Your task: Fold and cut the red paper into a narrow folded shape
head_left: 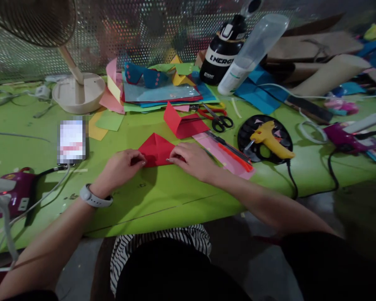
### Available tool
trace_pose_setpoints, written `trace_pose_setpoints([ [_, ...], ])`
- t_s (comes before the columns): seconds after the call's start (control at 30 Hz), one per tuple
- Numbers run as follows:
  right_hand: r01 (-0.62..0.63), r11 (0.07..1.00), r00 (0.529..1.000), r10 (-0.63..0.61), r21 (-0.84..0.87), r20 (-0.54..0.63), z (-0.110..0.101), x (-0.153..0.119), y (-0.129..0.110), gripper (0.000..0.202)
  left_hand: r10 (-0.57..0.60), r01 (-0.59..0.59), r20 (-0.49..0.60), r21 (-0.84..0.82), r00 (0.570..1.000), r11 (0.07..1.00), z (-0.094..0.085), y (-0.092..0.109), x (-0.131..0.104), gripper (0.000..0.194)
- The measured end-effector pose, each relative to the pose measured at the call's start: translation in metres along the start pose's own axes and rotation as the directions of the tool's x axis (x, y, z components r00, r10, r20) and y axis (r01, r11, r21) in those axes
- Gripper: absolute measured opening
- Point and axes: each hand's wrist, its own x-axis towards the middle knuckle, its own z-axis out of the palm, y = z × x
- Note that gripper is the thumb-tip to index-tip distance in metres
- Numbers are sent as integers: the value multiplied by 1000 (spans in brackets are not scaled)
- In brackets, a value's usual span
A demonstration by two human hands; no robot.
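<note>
Both hands pin the red paper (156, 151) flat, left hand (123, 165) and right hand (192, 160) fingers pressing its edges. If either slips, I'd say the crease runs crooked.

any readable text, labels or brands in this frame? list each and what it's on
"NERG": white letters on the black bottle, edges cut off.
White bottle: small green mark, too small to read.
Phone: screen blurred, unreadable.
Nothing readable on the red paper under the left hand and right hand.
</note>
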Motion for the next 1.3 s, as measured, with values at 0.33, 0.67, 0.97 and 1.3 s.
trace_pose_setpoints([
  [0.33, -36, 999, 998, 38, 37, -47, 2, 2, 3, 20, -44, 63, -64, 350, 997, 935, -12, 2, -9, 21],
  [0.67, -36, 999, 998, 37, 26, -45, 5, 3, 3, 19, 250, -244, 40, 403, 968, 882, 46, 17, -16, 63],
  [0.97, -140, 973, 990, 135, 186, 42, -5, 8, 2, 13, 278, -256, 9, 426, 960, 868, 51, 14, -20, 74],
  [1.3, -213, 974, 971, 202, 72, 129, -28, -2, 35, 12, 314, -286, 3, 427, 949, 858, 47, 15, -21, 77],
])
